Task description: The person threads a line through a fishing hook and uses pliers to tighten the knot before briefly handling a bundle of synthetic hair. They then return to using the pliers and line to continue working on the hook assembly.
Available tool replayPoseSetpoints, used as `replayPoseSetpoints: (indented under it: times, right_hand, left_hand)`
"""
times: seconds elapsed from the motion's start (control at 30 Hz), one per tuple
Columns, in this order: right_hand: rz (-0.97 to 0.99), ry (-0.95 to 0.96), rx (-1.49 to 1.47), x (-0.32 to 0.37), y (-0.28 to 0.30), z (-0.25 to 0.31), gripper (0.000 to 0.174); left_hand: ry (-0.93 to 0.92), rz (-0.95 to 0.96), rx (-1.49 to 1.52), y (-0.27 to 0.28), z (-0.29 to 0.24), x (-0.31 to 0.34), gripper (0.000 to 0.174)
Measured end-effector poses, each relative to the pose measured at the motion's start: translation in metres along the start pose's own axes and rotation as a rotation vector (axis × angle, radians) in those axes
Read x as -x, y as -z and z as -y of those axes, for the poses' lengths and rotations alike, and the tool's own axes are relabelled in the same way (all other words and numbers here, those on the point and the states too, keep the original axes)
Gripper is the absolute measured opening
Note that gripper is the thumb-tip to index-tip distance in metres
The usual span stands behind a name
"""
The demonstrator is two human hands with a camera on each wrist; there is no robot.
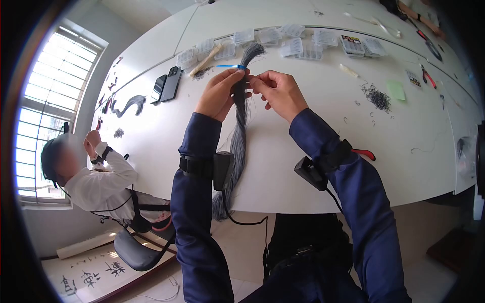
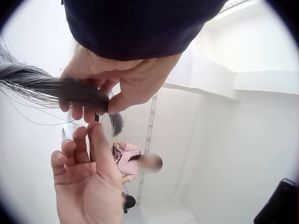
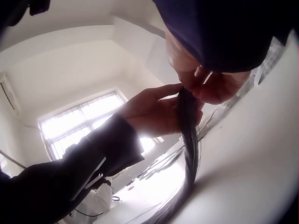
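Observation:
A long grey bundle of strands (image 1: 239,136) runs from the table's front edge up to a blue tie (image 1: 241,66) near its frayed top. The left hand (image 1: 218,92) grips the bundle just under the tie, thumb across it; in the left wrist view the left hand (image 2: 126,79) has its fingers round the strands (image 2: 46,88). Close on the right side, the right hand (image 1: 281,93) pinches with thumb and index finger at the bundle's edge; whatever lies between those fingertips is too small to tell. The right wrist view shows the right hand (image 3: 210,86) touching the bundle (image 3: 189,140) near its top.
Clear plastic boxes (image 1: 301,49) line the back of the white table (image 1: 313,177). Two phones (image 1: 165,86) and a smaller grey bundle (image 1: 130,105) lie at left. Dark hooks (image 1: 376,97), a green note (image 1: 396,90) and pliers (image 1: 428,77) are at right. A person in white (image 1: 101,177) sits at left.

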State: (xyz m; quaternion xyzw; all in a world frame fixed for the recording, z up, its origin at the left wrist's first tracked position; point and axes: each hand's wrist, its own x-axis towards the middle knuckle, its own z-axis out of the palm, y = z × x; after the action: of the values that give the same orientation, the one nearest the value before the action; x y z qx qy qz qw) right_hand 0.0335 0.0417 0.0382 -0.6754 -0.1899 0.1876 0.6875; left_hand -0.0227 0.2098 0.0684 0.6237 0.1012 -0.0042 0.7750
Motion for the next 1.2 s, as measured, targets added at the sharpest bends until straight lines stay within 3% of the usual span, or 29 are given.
replayPoseSetpoints:
  times: [0.2,0.53,0.73,0.93,1.1,1.2]
  right_hand:
    - [-0.035,0.103,0.103,0.01,0.008,-0.003,0.023]
    - [0.226,0.056,-0.172,0.075,0.049,0.01,0.018]
    - [0.177,-0.204,-0.448,0.148,0.096,0.05,0.016]
    - [0.133,-0.083,-0.472,0.214,0.147,0.066,0.021]
    - [0.309,0.133,-0.621,0.254,0.194,0.082,0.02]
    - [0.386,0.234,-0.646,0.268,0.203,0.089,0.016]
  left_hand:
    - [-0.014,0.001,-0.044,-0.001,0.003,-0.008,0.027]
    - [-0.115,-0.23,0.023,0.021,-0.003,-0.034,0.021]
    - [-0.259,-0.348,-0.147,0.037,-0.034,-0.046,0.021]
    - [-0.356,-0.411,0.055,0.063,-0.08,-0.041,0.017]
    - [-0.729,-0.534,0.12,0.081,-0.124,-0.022,0.015]
    - [-0.809,-0.567,0.076,0.078,-0.135,-0.007,0.018]
